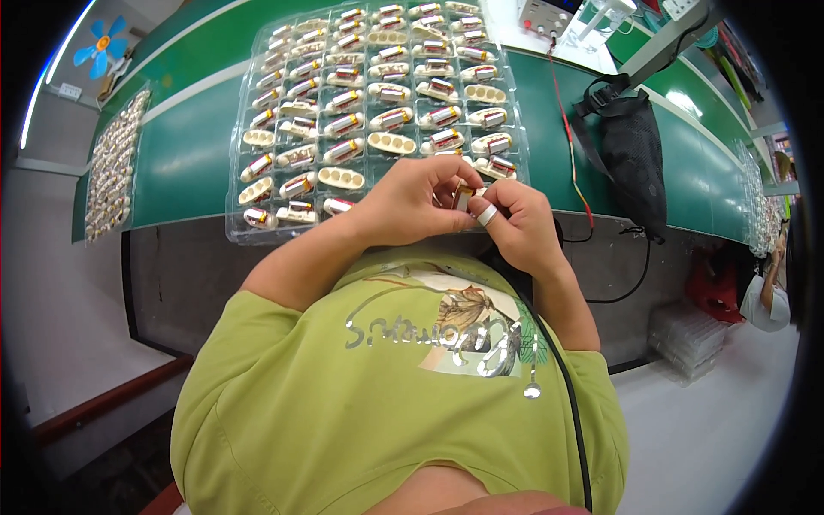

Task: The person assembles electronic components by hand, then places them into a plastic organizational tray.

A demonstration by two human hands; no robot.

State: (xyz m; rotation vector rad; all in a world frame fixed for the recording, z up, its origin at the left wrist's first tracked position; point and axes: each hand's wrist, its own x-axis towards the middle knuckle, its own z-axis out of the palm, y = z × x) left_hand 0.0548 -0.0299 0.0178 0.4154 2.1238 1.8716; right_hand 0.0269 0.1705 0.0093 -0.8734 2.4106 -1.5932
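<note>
Both my hands meet just above my chest at the front edge of a green workbench. My left hand (410, 204) and my right hand (518, 221) pinch one small silvery cylindrical part (463, 196) between their fingertips. A white band wraps one finger of my right hand. Right behind the hands lies a clear plastic blister tray (237, 230) whose pockets hold several rows of similar small parts with red and silver markings; some pockets are bare.
A second tray of small parts (110, 167) lies at the far left. A black mesh bag (635, 159) and red and black wires (570, 137) sit to the right. Stacked clear trays (687, 339) rest low right, near another person (766, 296).
</note>
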